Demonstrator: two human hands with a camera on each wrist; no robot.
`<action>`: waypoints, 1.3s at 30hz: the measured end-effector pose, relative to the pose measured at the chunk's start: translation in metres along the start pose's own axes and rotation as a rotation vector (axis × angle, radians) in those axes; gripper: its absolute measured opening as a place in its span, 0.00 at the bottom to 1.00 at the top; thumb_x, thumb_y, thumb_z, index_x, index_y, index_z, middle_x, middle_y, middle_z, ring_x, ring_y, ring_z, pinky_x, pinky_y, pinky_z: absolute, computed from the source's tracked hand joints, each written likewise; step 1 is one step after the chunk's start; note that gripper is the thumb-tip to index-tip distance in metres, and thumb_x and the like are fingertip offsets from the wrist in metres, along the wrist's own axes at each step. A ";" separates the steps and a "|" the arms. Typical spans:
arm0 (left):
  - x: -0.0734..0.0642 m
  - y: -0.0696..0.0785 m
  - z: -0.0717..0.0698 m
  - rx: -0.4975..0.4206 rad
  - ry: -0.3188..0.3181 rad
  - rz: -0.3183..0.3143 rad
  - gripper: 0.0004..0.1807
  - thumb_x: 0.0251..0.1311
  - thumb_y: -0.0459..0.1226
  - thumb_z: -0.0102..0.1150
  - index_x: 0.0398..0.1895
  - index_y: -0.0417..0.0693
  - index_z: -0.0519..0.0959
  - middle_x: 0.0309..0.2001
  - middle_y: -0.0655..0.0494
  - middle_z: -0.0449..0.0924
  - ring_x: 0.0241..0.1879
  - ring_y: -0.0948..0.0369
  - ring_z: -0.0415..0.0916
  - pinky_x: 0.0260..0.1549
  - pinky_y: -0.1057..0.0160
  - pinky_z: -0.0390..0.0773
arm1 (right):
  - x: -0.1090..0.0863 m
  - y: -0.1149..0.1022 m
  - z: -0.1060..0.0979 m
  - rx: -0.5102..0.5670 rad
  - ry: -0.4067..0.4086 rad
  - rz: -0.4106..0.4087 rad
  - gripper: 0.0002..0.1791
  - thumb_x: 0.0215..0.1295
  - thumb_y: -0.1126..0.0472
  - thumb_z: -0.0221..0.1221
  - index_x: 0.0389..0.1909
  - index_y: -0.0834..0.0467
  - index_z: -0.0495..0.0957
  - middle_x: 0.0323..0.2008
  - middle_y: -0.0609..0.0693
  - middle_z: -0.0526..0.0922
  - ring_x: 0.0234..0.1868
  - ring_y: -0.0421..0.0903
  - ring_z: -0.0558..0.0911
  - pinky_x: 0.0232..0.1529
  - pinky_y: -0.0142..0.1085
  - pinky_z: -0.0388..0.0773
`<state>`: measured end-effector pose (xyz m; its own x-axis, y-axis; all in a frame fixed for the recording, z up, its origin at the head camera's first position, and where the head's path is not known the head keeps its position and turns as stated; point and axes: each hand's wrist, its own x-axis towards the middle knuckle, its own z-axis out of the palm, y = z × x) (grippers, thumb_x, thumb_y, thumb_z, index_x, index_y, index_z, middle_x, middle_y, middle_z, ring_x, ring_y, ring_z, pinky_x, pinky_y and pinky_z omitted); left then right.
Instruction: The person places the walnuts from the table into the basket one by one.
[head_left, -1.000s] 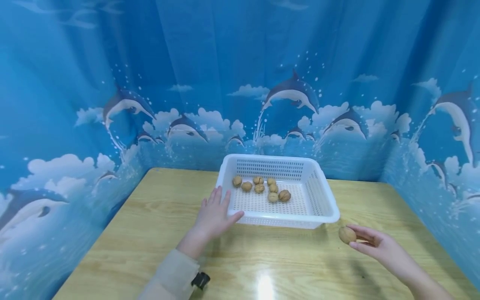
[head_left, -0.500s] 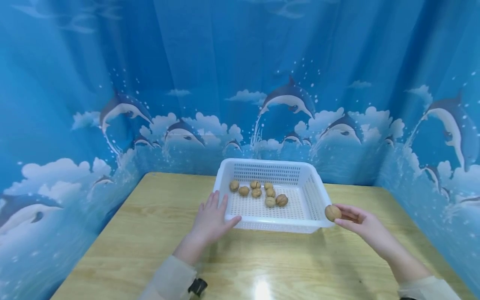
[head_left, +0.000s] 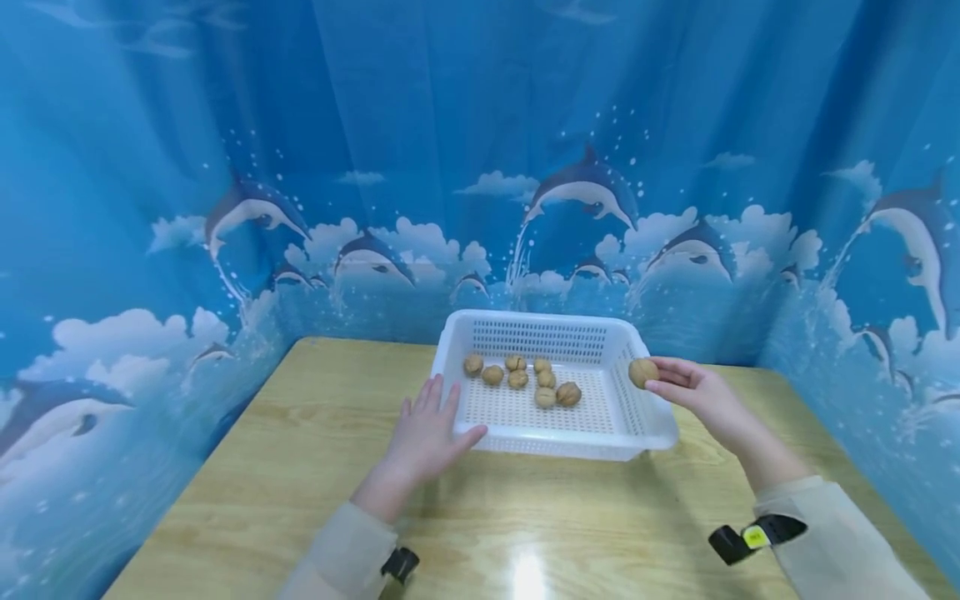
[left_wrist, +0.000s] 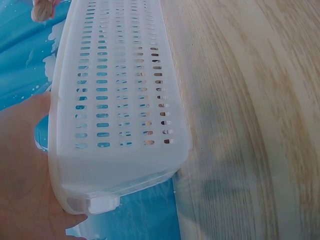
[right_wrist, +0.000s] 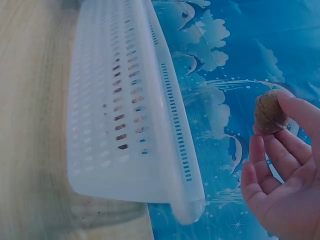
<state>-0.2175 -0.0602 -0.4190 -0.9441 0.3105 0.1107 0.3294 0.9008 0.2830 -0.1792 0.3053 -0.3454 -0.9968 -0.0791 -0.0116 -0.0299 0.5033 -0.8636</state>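
Observation:
A white perforated plastic basket (head_left: 555, 435) stands on the wooden table, with several walnuts (head_left: 517, 379) lying on its floor toward the left and middle. My left hand (head_left: 429, 429) rests with spread, straight fingers on the basket's left rim at the front corner; the left wrist view shows the palm (left_wrist: 22, 165) against that rim. Between thumb and fingertips, my right hand (head_left: 697, 392) pinches a walnut (head_left: 642, 372) above the right side of the basket. That same walnut (right_wrist: 270, 112) appears in the right wrist view, held higher than the rim.
The wooden table (head_left: 300, 467) extends to the left, right and front of the basket. A blue curtain (head_left: 420, 150) printed with dolphins hangs behind and along both sides. Each wrist carries a black strap (head_left: 780, 528).
My right hand has carried the pinched walnut from beside the basket's front right corner up and left, over its right rim. The left hand stays on the left rim.

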 end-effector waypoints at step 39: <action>-0.001 0.001 -0.005 0.007 -0.018 0.019 0.46 0.59 0.66 0.41 0.72 0.46 0.51 0.73 0.42 0.40 0.71 0.46 0.36 0.65 0.40 0.43 | 0.117 -0.012 0.015 0.065 -0.054 0.097 0.41 0.65 0.46 0.56 0.71 0.61 0.50 0.69 0.62 0.55 0.68 0.59 0.56 0.65 0.52 0.56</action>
<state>-0.2157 -0.0612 -0.4138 -0.9376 0.3331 0.0993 0.3476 0.8967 0.2741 -0.2939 0.2766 -0.3438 -0.9893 -0.0801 -0.1221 0.0729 0.4537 -0.8882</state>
